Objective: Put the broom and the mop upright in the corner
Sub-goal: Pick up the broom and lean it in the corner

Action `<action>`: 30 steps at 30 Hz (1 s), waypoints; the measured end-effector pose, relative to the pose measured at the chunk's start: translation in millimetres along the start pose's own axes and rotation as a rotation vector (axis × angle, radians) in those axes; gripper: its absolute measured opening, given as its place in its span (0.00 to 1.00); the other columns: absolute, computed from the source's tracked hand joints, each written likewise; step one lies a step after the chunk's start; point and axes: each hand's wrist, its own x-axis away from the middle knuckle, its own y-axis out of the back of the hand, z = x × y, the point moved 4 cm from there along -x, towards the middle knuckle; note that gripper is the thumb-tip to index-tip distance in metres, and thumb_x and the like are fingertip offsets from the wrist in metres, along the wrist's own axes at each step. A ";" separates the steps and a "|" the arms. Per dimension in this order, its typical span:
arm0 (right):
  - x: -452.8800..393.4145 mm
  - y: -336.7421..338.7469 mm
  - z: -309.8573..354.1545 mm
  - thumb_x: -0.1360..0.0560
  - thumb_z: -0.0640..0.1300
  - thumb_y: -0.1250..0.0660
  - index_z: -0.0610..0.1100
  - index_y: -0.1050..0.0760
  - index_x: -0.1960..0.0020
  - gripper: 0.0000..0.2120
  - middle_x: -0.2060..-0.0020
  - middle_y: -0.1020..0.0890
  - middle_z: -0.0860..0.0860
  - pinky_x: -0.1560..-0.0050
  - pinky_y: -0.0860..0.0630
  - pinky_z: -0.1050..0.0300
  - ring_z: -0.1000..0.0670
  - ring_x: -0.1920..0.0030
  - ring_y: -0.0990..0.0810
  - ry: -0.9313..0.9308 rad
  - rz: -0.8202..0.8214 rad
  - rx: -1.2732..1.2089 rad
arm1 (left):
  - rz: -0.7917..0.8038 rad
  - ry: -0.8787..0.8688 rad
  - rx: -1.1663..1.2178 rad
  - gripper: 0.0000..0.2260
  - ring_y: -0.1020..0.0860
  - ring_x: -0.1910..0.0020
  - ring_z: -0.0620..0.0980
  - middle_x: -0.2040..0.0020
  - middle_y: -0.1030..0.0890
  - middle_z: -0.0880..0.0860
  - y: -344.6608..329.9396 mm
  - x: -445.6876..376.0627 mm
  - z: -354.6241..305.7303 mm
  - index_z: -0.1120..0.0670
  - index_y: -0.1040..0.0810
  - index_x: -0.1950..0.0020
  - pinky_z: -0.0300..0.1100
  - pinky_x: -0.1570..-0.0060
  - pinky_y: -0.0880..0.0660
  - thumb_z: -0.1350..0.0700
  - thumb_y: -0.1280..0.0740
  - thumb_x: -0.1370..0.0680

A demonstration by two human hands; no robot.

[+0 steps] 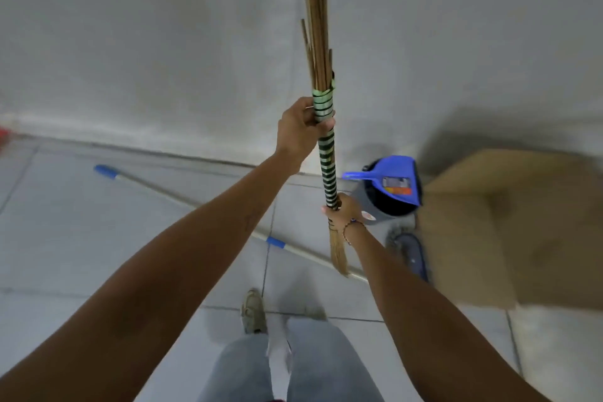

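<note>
I hold a stick broom (pixel 328 166) upright in front of the white wall. Its handle is wrapped in green and black bands, and its brown sticks run up out of the frame. My left hand (pixel 301 129) grips the pale green binding high on the handle. My right hand (pixel 344 209) grips the handle lower down, just above a short straw-coloured tuft. The mop (pixel 182 199) lies flat on the tiled floor behind the broom. Its pale pole with blue grips slants from the left towards its blue head (pixel 412 253) at the right.
A grey bucket (pixel 375 206) with a blue dustpan (pixel 391 179) on it stands against the wall at the right. A brown cardboard box (pixel 509 232) is beside it. Something red (pixel 5 135) shows at the far left. My shoe (pixel 253 312) is on the tiles.
</note>
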 end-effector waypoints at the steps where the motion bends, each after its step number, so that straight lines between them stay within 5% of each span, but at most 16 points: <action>1: 11.2 16.3 -12.8 0.28 0.43 0.31 0.40 0.24 0.52 0.08 0.56 0.20 0.40 0.54 0.30 0.55 0.42 0.49 0.21 -0.016 -0.045 -0.044 | 0.061 -0.027 -0.027 0.13 0.17 0.51 0.50 0.52 0.15 0.54 -28.5 7.5 -7.9 0.50 0.24 0.54 0.50 0.41 0.21 0.66 0.28 0.30; 7: 99.1 112.9 -149.1 0.28 0.47 0.32 0.41 0.25 0.56 0.09 0.60 0.20 0.41 0.57 0.28 0.54 0.44 0.56 0.22 -0.177 -0.306 -0.212 | 0.469 -0.149 -0.145 0.16 0.18 0.45 0.58 0.44 0.18 0.64 -227.6 93.0 -16.0 0.65 0.25 0.41 0.49 0.39 0.23 0.69 0.30 0.29; 10: 160.5 157.5 -246.0 0.28 0.46 0.31 0.36 0.22 0.49 0.14 0.52 0.17 0.38 0.53 0.26 0.53 0.40 0.49 0.19 -0.260 -0.413 -0.295 | 0.654 -0.218 -0.209 0.18 0.20 0.50 0.50 0.44 0.18 0.62 -332.2 168.4 -1.5 0.64 0.24 0.39 0.30 0.49 0.22 0.67 0.30 0.28; 14: 214.0 205.5 -339.4 0.28 0.46 0.31 0.36 0.22 0.49 0.14 0.51 0.17 0.39 0.58 0.32 0.58 0.40 0.49 0.20 -0.306 -0.487 -0.360 | 0.755 -0.243 -0.199 0.18 0.20 0.49 0.48 0.44 0.18 0.57 -427.1 235.4 15.2 0.62 0.24 0.37 0.27 0.50 0.25 0.63 0.30 0.27; 20: 251.6 254.3 -442.0 0.28 0.45 0.30 0.38 0.24 0.45 0.15 0.49 0.17 0.41 0.50 0.24 0.53 0.41 0.47 0.20 -0.341 -0.541 -0.422 | 0.920 -0.246 -0.219 0.18 0.22 0.55 0.39 0.46 0.21 0.51 -533.9 297.9 35.2 0.62 0.27 0.35 0.21 0.60 0.25 0.64 0.31 0.25; 27: 197.6 300.7 -497.8 0.29 0.42 0.29 0.38 0.24 0.46 0.14 0.50 0.17 0.42 0.51 0.23 0.52 0.42 0.47 0.20 -0.326 -0.541 -0.510 | 0.944 -0.221 -0.242 0.18 0.19 0.53 0.45 0.51 0.17 0.49 -624.2 275.9 53.2 0.58 0.23 0.41 0.36 0.48 0.23 0.61 0.26 0.30; 30: 159.6 328.5 -518.0 0.29 0.40 0.30 0.38 0.24 0.43 0.15 0.48 0.17 0.41 0.48 0.22 0.51 0.43 0.47 0.20 -0.317 -0.545 -0.549 | 0.945 -0.244 -0.249 0.16 0.18 0.58 0.38 0.56 0.17 0.45 -665.1 243.5 61.0 0.56 0.20 0.46 0.31 0.53 0.22 0.60 0.24 0.32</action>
